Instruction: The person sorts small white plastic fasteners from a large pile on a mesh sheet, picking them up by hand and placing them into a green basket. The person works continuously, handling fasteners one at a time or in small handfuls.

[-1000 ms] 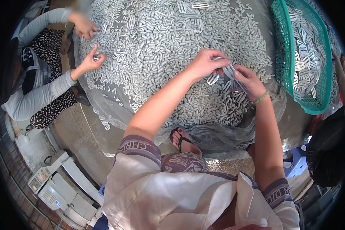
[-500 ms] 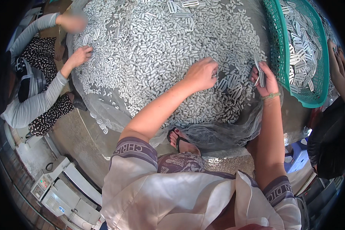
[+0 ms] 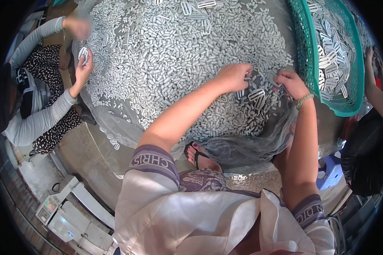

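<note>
My left hand (image 3: pixel 235 78) is over a wide heap of small grey oblong pellets (image 3: pixel 170 63), its fingers curled in a pinch. What they hold, if anything, is too small to make out. Just below its fingertips a slotted piece shows among the pellets. My right hand (image 3: pixel 292 85), palm down at the heap's right edge, is closed on flat grey slotted buckles, mostly hidden by the fingers. Between and below both hands lie loose slotted buckles (image 3: pixel 257 97). More buckles (image 3: pixel 207 4) rest on top of the heap at the far side.
A green plastic basket (image 3: pixel 315 63) full of slotted buckles stands at the right. Netting (image 3: pixel 242 148) lies beneath the heap. At the left, a co-worker's hand (image 3: pixel 84 70) holds a buckle. Another person's arm (image 3: pixel 373 85) shows far right. A grey machine (image 3: pixel 78 216) stands lower left.
My right hand has turned palm down and moved slightly left, hiding the buckles it showed before. My left hand has shifted a little right. The co-worker's near hand has lifted a buckle.
</note>
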`<state>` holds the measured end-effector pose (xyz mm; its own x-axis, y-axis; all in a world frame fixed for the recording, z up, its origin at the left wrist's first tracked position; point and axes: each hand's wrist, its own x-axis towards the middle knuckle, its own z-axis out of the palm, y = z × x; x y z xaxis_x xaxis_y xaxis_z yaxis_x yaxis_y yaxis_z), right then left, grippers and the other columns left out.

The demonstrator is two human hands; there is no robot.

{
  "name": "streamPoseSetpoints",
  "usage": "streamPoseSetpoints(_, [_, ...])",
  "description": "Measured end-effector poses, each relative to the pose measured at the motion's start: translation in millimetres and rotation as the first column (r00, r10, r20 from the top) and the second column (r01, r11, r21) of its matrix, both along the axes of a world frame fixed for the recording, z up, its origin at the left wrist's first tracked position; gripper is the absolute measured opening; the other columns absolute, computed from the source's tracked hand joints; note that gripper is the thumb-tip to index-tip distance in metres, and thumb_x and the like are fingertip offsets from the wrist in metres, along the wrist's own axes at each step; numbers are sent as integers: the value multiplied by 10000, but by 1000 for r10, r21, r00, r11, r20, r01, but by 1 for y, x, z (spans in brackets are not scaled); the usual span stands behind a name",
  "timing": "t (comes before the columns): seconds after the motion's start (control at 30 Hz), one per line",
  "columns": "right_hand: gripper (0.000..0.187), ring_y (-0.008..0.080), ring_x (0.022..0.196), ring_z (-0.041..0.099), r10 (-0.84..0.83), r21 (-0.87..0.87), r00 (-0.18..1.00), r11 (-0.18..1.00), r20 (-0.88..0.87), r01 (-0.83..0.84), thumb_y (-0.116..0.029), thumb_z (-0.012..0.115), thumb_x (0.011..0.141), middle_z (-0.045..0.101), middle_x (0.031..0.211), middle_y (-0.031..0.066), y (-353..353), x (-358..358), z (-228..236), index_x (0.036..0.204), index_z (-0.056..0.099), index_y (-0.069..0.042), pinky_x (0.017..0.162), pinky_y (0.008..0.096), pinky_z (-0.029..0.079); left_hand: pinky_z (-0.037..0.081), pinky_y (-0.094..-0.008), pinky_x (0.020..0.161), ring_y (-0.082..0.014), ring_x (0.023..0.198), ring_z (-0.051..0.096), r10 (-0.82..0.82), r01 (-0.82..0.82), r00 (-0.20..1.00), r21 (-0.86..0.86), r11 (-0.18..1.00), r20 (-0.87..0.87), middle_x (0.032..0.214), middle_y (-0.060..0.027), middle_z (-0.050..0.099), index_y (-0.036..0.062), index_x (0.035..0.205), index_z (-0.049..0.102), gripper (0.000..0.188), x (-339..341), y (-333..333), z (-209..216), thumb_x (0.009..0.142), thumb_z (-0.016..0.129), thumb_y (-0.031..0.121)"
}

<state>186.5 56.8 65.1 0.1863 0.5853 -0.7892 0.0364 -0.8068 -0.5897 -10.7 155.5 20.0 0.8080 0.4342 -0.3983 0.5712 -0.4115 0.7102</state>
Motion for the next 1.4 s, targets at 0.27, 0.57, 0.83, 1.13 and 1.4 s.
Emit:
streamPoseSetpoints(0.27, [303,106,401,420,47,-241,992,968,-118,-75,-230,536,800,645,792,133,-19,-5,-29,1009,555,-11,336,249,321,469,-416,722,-299,847,593,-248,242,968,348,905,-30,793,-119,602,85,941,593,293,-15,-23,-6,662,679,112])
streamPoseSetpoints(0.57, [194,84,470,363,-238,-215,915,961,-325,174,-241,528,827,654,822,111,-26,-11,-24,934,535,-80,403,227,283,467,-411,734,-312,826,596,-276,273,961,111,956,19,796,-106,598,110,1049,566,416,8,-32,-5,661,714,125])
streamPoseSetpoints(0.83, [199,83,466,386,-351,-157,818,936,-455,315,-239,532,837,654,861,105,-38,-3,-24,966,520,-87,413,223,301,467,-383,707,-285,849,594,-404,398,913,95,913,55,844,-111,618,115,951,602,367,6,-23,0,613,731,179])
streamPoseSetpoints(1.13, [264,166,698,585,-361,55,773,890,-522,453,-170,549,879,623,903,85,-43,-3,-28,1090,496,-21,583,295,484,492,-293,694,-217,812,623,87,91,758,-237,967,647,863,-144,631,-17,1025,609,637,121,35,138,590,780,416])
streamPoseSetpoints(1.4, [209,190,619,605,-129,247,767,902,-629,355,-159,509,899,615,851,115,1,-9,24,1051,523,-17,578,297,514,355,-358,966,-260,1133,456,487,235,327,-569,788,810,1272,-232,414,118,1373,255,690,153,61,135,817,641,251])
